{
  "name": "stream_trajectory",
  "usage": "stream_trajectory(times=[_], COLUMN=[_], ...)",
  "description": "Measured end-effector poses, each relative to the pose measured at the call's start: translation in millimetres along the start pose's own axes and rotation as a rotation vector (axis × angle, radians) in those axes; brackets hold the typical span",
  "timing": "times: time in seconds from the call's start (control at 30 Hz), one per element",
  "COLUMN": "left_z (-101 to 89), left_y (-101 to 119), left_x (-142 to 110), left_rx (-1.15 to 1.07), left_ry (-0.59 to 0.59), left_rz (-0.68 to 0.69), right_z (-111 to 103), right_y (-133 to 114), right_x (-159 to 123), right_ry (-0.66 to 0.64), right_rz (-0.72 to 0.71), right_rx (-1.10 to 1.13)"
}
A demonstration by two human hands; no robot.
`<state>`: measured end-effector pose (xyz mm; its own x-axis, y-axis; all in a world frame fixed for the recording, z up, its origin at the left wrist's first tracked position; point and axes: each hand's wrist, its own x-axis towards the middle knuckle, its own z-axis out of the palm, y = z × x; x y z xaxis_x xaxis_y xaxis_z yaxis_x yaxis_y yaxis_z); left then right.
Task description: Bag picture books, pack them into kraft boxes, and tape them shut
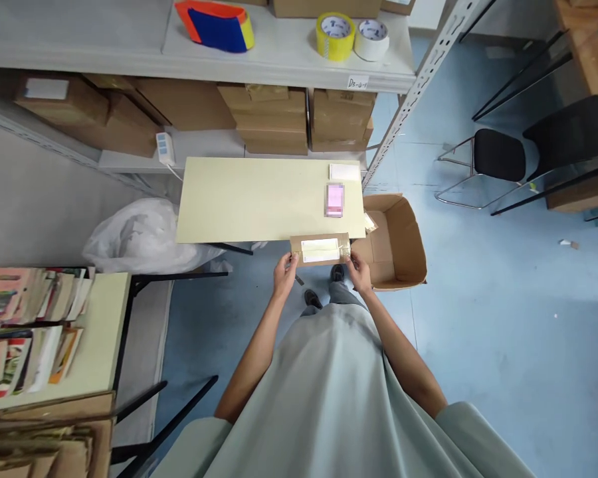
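Your left hand (285, 273) and right hand (359, 272) hold opposite ends of a labelled package (320, 251), fingers closed on it, at the edge of the table (249, 199), beside an open box (408, 249).

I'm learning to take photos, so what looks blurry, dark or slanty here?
In the head view: the pink thing is a blocky blur; the parcel is too small to read; the far-left box under the shelf sits in shadow; the post slants, maybe from the lens.
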<state>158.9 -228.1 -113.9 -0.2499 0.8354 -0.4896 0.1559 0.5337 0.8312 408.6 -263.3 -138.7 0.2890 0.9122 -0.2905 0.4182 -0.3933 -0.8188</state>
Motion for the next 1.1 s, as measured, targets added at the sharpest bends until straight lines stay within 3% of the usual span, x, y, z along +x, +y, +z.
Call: stream_trajectory(times=[0.2,0.3,0.4,0.53,0.7,0.8,0.9,1.1], left_z=[30.9,60.8,107.2,186.0,283.7,332.6,373.7,450.7], left_y=[1,9,25,50,63,55,37,1], left_x=[-6,-10,-12,-11,12,42,78,153], left_rx=[0.058,0.070,0.110,0.166,0.264,0.356,0.453,0.668], left_ry=[-0.107,-0.191,-0.292,-0.502,-0.668,-0.716,-0.713,-0.656], left_rz=[0.027,0.077,0.113,0.174,0.199,0.120,0.055,0.144], right_z=[-38,-71,-113,-174,-224,-233,-228,-201], right_y=[18,34,54,85,133,160,186,245], right_x=[3,7,18,44,85,109,134,187], right_ry=[0.056,0.162,0.313,0.532,0.623,0.611,0.564,0.481], right_rz=[0.070,0.129,0.173,0.227,0.319,0.377,0.431,0.570], right_rx=[0.141,0.212,0.240,0.208,0.175,0.152,0.147,0.199])
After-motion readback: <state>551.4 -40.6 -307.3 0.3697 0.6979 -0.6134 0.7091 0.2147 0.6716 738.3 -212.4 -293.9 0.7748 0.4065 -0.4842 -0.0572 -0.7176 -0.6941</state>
